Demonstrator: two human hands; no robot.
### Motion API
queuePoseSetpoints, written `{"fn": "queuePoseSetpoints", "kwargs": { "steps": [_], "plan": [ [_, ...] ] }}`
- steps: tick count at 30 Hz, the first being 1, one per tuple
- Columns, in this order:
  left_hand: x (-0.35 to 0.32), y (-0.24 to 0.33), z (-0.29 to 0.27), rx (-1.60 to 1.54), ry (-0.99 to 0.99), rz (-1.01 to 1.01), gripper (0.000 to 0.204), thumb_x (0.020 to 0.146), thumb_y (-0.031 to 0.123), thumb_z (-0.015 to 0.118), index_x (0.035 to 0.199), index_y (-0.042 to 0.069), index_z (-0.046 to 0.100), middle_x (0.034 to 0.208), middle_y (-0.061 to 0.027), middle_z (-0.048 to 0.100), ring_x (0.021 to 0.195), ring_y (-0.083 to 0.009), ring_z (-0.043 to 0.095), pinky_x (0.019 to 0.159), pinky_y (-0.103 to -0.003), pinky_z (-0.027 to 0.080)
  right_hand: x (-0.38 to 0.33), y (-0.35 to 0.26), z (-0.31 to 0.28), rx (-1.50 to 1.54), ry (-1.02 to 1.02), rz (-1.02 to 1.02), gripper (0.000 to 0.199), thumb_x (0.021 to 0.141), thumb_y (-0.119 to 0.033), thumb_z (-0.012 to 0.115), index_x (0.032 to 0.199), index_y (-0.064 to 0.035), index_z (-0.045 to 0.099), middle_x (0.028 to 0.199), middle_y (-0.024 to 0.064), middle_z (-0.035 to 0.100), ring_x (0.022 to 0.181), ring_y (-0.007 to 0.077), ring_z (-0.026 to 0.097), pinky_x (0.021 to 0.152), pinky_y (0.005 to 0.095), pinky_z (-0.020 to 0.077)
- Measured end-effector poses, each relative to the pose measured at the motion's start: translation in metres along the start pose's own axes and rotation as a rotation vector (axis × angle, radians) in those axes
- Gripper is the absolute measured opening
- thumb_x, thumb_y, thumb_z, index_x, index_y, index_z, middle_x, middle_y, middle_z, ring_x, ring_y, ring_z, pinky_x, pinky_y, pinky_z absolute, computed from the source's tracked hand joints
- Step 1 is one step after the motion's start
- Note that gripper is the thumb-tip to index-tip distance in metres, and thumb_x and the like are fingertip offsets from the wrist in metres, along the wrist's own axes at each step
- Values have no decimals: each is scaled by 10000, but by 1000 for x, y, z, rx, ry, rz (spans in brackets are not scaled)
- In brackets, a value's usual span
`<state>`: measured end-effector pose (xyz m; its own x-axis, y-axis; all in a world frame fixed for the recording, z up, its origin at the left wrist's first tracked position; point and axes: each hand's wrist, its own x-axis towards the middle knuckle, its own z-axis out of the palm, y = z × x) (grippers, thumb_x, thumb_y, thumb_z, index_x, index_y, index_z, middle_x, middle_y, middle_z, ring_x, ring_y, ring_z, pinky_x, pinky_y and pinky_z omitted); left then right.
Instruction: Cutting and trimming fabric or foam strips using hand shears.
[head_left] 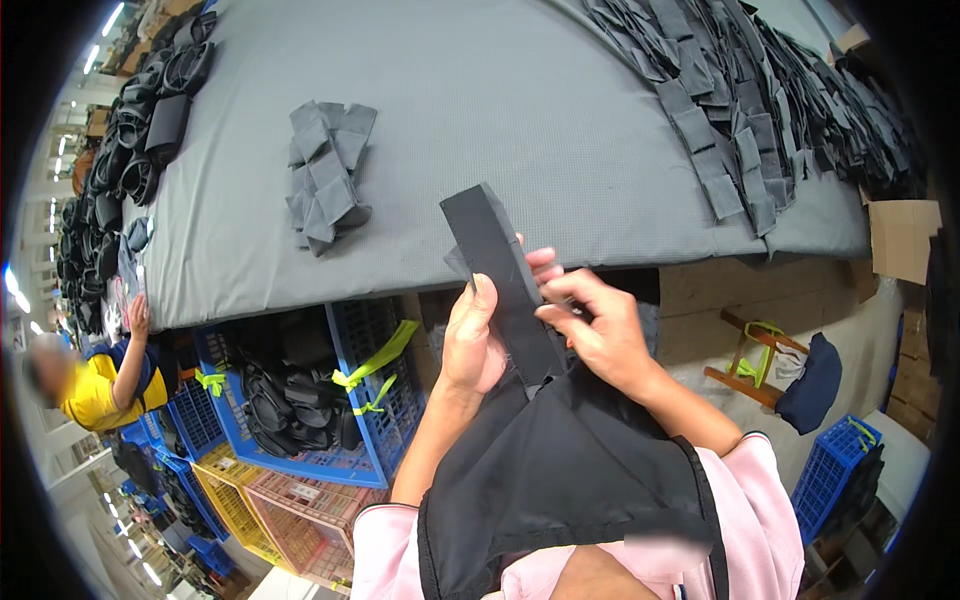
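My left hand (474, 345) grips a stack of long black fabric strips (492, 255) from below. Its thumb lies along the left edge, and fingertips show past the right edge. A grey corner of cloth sticks out at the left beside the thumb. My right hand (605, 330) is at the right edge of the strips, thumb and forefinger curled together. What lies between those fingers, if anything, is hidden. The strips' lower end meets the black apron (570, 470) on my front. Beyond the strips, a small pile of grey fabric pieces (328, 175) lies on the grey-covered table (430, 90).
Bundles of dark strips (735, 110) cover the table's right side. Black padded items (150, 130) line its left edge. Blue crates (375, 400) and a pink crate (300, 510) stand below. A wooden stool (750, 360) is at right. A person in yellow (105, 385) stands at left.
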<state>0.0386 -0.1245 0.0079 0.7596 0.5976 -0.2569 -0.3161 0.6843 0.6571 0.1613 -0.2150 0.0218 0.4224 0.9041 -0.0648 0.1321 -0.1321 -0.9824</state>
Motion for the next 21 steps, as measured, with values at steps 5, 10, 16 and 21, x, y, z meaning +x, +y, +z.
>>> {"fn": "queuePoseSetpoints", "kwargs": {
  "steps": [5, 10, 16, 21],
  "plan": [
    [-4, 1, 1, -55, 70, -94, 589, 952, 401, 429, 1388, 33, 283, 1064, -135, 540, 899, -244, 607, 707, -392, 563, 10, -3, -24, -342, 211, -249, 281, 745, -69, 690, 1009, -59, 595, 814, 61, 567, 627, 171, 571, 548, 290, 461],
    [-6, 3, 8, -2, 81, -118, 490, 942, 401, 458, 1225, 5, 400, 1017, -130, 561, 850, -230, 616, 695, -387, 569, 18, 2, -27, -484, 173, -410, 328, 690, 10, 694, 1002, -54, 618, 813, 79, 574, 600, 182, 553, 532, 286, 465],
    [-10, 5, 9, 7, 67, -159, 444, 939, 397, 474, 1094, -20, 478, 998, -143, 578, 819, -223, 624, 683, -367, 568, 18, 5, -24, -500, 212, -446, 277, 694, -12, 701, 959, -59, 632, 778, 68, 563, 578, 189, 551, 506, 297, 445],
    [-8, 6, 12, -17, 53, -149, 441, 937, 396, 483, 1069, -24, 506, 999, -142, 588, 811, -215, 626, 667, -341, 564, 15, 9, -25, -398, 277, -429, 268, 695, -31, 709, 951, -61, 635, 755, 58, 557, 586, 203, 556, 506, 309, 441]
  ]
}}
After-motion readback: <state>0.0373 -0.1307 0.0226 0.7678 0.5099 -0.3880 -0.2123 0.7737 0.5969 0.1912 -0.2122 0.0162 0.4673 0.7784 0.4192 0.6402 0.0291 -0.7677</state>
